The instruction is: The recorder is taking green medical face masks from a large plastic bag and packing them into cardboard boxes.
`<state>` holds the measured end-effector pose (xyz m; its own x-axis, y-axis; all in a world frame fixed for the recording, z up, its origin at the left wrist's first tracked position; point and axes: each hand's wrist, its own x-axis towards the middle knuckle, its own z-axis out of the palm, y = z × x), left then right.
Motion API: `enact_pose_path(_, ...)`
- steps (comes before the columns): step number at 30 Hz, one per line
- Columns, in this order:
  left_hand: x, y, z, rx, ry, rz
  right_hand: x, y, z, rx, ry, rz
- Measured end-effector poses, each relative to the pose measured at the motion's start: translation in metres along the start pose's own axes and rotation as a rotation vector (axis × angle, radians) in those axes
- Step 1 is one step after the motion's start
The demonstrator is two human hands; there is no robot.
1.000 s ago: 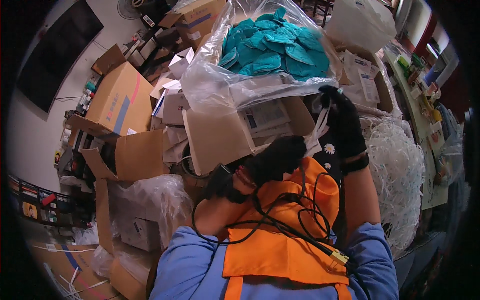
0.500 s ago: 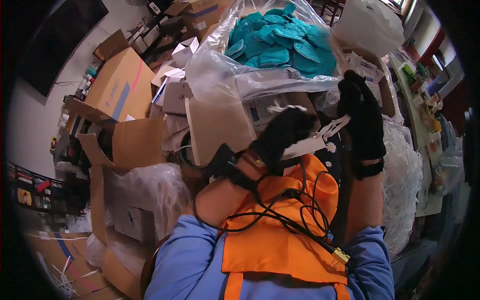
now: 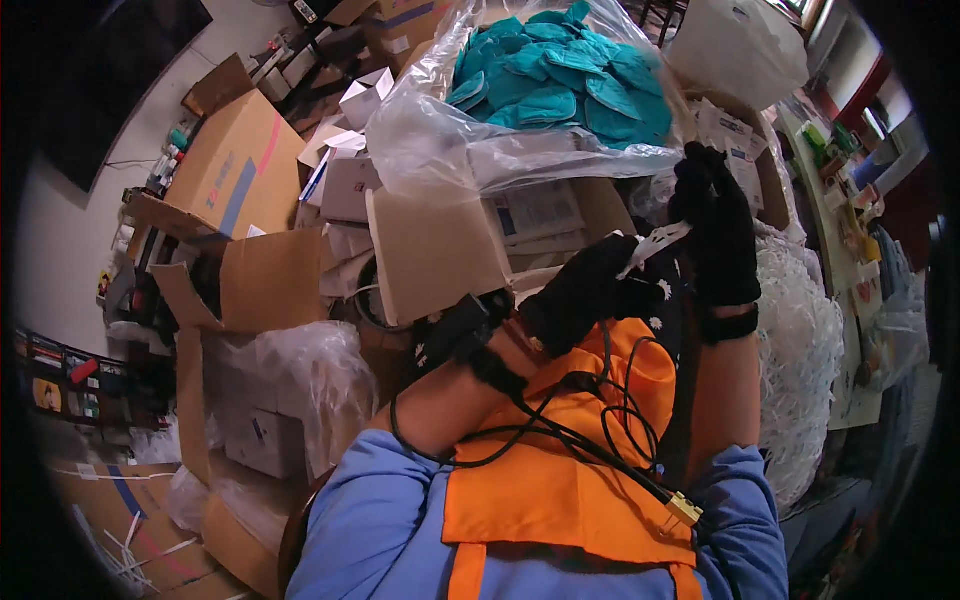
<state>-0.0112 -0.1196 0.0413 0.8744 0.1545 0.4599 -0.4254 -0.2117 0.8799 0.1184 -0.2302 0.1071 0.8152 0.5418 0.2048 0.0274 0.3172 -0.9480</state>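
Observation:
A thin white openwork strip (image 3: 657, 246) stretches between my two black-gloved hands, above my lap. My left hand (image 3: 585, 290) is closed, with the strip's lower end at its fingertips. The upper end meets my right hand (image 3: 712, 215), whose fingers are bent around it; the exact grip is partly hidden by the dark glove. Just beyond my hands stands an open carton (image 3: 440, 262) with flat white printed packets (image 3: 540, 212) inside. Past it, a clear plastic bag (image 3: 425, 150) holds a heap of teal fabric pads (image 3: 560, 75).
Right of my right arm hangs a bulky mass of white netted strips (image 3: 795, 370). Open cardboard boxes (image 3: 240, 165) crowd the left, one holding plastic film and a white box (image 3: 265, 442). Black cables (image 3: 560, 430) lie across my orange apron (image 3: 570, 500). A cluttered shelf (image 3: 840, 260) runs along the right.
My left hand has turned and lowered slightly, uncovering more of the packets in the carton. The white strip now slants upward and looks more bunched together. My right hand has shifted slightly left.

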Motion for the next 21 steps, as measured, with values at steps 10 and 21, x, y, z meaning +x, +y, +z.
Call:
enact_pose_path(10, -0.006, -0.023, 0.001, 0.29, 0.111, 0.021, -0.006, 0.012, -0.006, -0.189, -0.073, -0.07)
enact_pose_path(21, -0.029, -0.042, -0.007, 0.537, -0.091, 0.232, -0.001, 0.007, -0.027, 0.026, -0.082, 0.033)
